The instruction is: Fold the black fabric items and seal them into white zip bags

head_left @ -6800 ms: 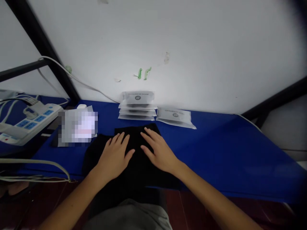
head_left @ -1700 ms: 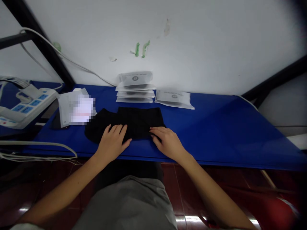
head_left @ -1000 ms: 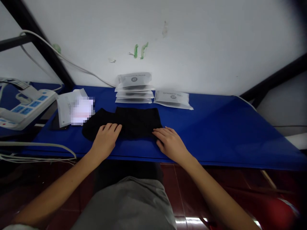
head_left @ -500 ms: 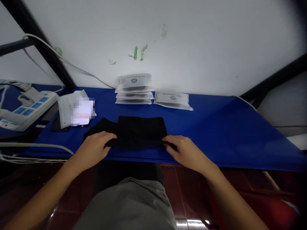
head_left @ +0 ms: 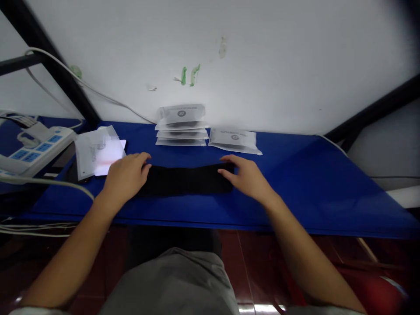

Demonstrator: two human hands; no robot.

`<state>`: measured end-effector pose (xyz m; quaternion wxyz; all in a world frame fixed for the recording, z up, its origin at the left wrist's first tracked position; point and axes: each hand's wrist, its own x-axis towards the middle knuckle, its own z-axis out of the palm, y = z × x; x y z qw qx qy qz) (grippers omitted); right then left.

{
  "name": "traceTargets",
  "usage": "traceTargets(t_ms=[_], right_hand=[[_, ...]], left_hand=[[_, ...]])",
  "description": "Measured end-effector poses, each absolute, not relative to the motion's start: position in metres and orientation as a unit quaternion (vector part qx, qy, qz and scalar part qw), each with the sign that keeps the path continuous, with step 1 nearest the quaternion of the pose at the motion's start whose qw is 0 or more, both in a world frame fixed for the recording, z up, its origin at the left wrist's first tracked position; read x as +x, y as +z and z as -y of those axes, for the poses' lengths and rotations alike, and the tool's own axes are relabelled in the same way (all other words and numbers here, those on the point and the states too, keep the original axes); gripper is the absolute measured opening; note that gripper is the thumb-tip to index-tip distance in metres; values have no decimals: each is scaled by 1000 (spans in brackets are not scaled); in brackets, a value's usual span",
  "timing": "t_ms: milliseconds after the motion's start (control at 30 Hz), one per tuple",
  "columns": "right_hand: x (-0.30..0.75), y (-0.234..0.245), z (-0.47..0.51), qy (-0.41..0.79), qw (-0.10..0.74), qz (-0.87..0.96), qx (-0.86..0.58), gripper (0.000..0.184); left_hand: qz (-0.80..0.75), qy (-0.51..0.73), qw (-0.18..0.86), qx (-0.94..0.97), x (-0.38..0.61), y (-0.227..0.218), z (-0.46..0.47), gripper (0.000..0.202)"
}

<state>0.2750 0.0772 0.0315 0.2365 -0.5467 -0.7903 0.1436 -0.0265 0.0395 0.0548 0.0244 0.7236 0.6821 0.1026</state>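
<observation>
A black cloth [head_left: 187, 180] lies on the blue tabletop as a long, narrow folded strip. What kind of garment or cloth it is I cannot tell. My left hand [head_left: 128, 176] rests over its left end, thumb and forefinger apart, and hides that end. At the right end is my right hand [head_left: 244, 175], its thumb and forefinger also parted, with black fabric showing in the gap. Both hands touch or nearly touch the cloth.
Behind the cloth, against the wall, stand a stack of frosted zip bags [head_left: 181, 124] and a single bag [head_left: 233, 139]. To the left lie another frosted bag [head_left: 89, 153], a lit phone-like screen [head_left: 113, 153] and a white power strip [head_left: 41, 151] with cables.
Both hands have moved away from me, toward the back of the table. The cloth's near edge has been folded over, leaving a narrower, straighter strip, and the fingers have loosened.
</observation>
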Motion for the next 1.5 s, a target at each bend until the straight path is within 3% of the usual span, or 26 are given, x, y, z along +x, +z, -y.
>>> traceTargets(t_ms=[67,133,400,633,900,1133,1500], right_hand=[[267,22,-77,29,232,806,-544,35],[259,15,-70,-13,219,837,-502,37],[251,-3,-57,21,130,902,-410,38],[261,-10,-66,1,132,895,-427,38],[274,-5,-57,-25,128,873,-470,36],[261,6,-35,34,142,890,-432,31],[226,5,-15,158,167,912,-341,44]], left_hand=[[-666,127,-73,731,-15,45,-36,34],[-615,146,-111,767,-3,32,-25,35],[-579,80,-51,810,10,-7,-2,46],[-572,65,-13,817,18,-6,-13,49],[-560,59,-53,825,34,-4,-32,47],[-583,71,-78,806,16,-5,-50,48],[-623,115,-72,771,-20,-4,-70,47]])
